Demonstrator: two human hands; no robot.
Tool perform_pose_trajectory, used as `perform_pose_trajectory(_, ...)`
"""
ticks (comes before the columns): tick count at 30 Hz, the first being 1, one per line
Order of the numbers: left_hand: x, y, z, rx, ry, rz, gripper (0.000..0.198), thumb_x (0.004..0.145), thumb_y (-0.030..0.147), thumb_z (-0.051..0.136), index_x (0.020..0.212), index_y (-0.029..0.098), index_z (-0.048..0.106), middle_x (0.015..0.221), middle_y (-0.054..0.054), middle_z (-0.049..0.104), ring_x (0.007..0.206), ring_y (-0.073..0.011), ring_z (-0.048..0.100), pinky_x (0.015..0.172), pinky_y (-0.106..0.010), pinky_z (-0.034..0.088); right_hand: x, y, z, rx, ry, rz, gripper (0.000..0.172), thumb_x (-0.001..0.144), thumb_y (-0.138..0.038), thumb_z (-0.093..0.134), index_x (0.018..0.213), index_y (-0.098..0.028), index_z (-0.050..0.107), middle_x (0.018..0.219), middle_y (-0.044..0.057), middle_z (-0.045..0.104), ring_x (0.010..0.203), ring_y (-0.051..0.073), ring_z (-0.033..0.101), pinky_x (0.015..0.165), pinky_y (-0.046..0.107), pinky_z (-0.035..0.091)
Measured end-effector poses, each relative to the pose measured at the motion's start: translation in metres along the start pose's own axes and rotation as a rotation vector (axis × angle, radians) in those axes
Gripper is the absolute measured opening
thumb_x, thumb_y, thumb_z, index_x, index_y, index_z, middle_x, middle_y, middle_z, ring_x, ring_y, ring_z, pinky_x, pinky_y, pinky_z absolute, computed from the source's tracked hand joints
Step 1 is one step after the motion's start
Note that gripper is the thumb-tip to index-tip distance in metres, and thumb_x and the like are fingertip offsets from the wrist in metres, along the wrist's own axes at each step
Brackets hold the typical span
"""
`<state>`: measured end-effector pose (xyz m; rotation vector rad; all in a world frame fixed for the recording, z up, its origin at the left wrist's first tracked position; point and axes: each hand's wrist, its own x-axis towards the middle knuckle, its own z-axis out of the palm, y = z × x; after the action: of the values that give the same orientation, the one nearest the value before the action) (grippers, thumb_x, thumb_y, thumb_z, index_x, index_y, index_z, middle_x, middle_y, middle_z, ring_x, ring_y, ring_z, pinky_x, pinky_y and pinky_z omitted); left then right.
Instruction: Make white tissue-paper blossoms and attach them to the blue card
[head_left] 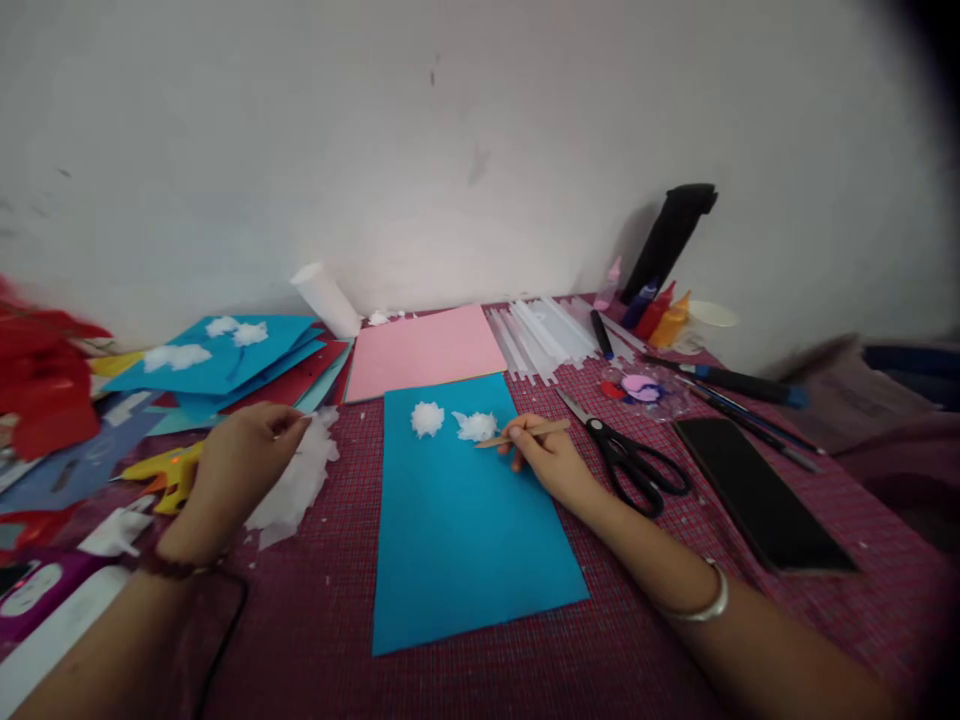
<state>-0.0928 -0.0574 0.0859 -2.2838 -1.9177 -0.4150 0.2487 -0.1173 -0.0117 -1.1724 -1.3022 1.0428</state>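
While pressed under stick point(525, 433) tip, gripped pencil-wise in right hand point(551, 462), presumably to keep fingers off adhesive: tuft point(476, 426), beside another on blue sheet point(465, 530) lying flat mid-table. Just left, closed left hand point(240, 452) pinching cotton pile point(292, 490). Rightward: scissors point(634, 462), phone point(757, 500); nothing blocking.

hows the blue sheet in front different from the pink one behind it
The blue sheet lies lengthwise away from the person; the pink sheet, behind it, lies crosswise. The blue sheet bears two white tufts; the pink sheet is bare. Both lie flat on the red cloth.
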Motion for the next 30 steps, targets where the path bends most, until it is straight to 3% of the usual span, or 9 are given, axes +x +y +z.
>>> perform_pose_trajectory(2,0.005,0.02,-0.007,-0.222,-0.016,-0.046,0.028,0.08,0.044,0.054,0.075,0.019,0.064,0.073,-0.004,0.066,0.068,-0.0204,0.059,0.059,-0.028,0.039,0.0,0.0,-0.001,0.001,0.03,-0.01,0.022,0.087,-0.04,0.049,0.08,-0.02,0.054,0.072,0.0,0.065,0.05,0.012,0.055,0.048,0.025,0.042)
perform_pose_trajectory(5,0.014,0.057,-0.001,-0.525,-0.17,-0.009,0.029,0.074,0.046,0.06,0.067,0.018,0.06,0.061,0.001,0.059,0.056,-0.0142,0.052,0.053,-0.025,0.036,-0.001,-0.001,-0.002,0.041,0.095,0.007,0.022,0.087,-0.041,0.049,0.083,-0.02,0.054,0.073,0.0,0.063,0.049,0.012,0.055,0.048,0.024,0.043)
perform_pose_trajectory(11,0.029,0.118,0.05,-0.95,-0.627,0.053,0.017,0.069,0.033,0.063,0.071,0.017,0.057,0.056,0.003,0.056,0.051,-0.0104,0.051,0.046,-0.02,0.036,0.001,-0.002,-0.003,0.126,0.161,0.069,0.024,0.085,-0.043,0.052,0.082,-0.02,0.054,0.069,0.0,0.063,0.047,0.011,0.056,0.046,0.023,0.043)
perform_pose_trajectory(15,0.028,0.143,0.074,-0.985,-0.752,0.16,0.016,0.071,0.031,0.061,0.073,0.015,0.063,0.055,0.004,0.053,0.048,-0.0082,0.045,0.045,-0.02,0.031,0.002,-0.002,-0.004,0.158,0.167,0.114,0.025,0.084,-0.044,0.053,0.082,-0.019,0.055,0.068,-0.001,0.064,0.047,0.011,0.057,0.047,0.023,0.045)
perform_pose_trajectory(20,0.021,0.153,0.095,-0.901,-0.684,0.291,0.015,0.073,0.026,0.056,0.076,0.015,0.064,0.06,0.003,0.054,0.053,-0.0094,0.046,0.049,-0.022,0.034,0.003,-0.002,-0.006,0.159,0.148,0.126,0.025,0.084,-0.043,0.054,0.083,-0.019,0.055,0.07,0.0,0.064,0.048,0.011,0.057,0.048,0.023,0.045)
perform_pose_trajectory(23,0.017,0.15,0.105,-0.868,-0.564,0.243,0.018,0.068,0.018,0.057,0.086,0.016,0.058,0.064,0.003,0.054,0.057,-0.0106,0.049,0.052,-0.022,0.038,0.003,-0.003,-0.005,0.174,0.141,0.133,0.023,0.084,-0.042,0.054,0.083,-0.019,0.055,0.069,-0.001,0.064,0.048,0.01,0.057,0.048,0.022,0.045)
perform_pose_trajectory(30,0.01,0.15,0.108,-0.835,-0.402,0.189,0.015,0.069,0.014,0.055,0.08,0.018,0.048,0.067,0.003,0.052,0.061,-0.0114,0.052,0.057,-0.024,0.042,0.001,-0.007,-0.005,0.203,0.195,0.087,0.021,0.086,-0.041,0.054,0.083,-0.019,0.056,0.067,-0.001,0.063,0.049,0.01,0.056,0.048,0.023,0.046)
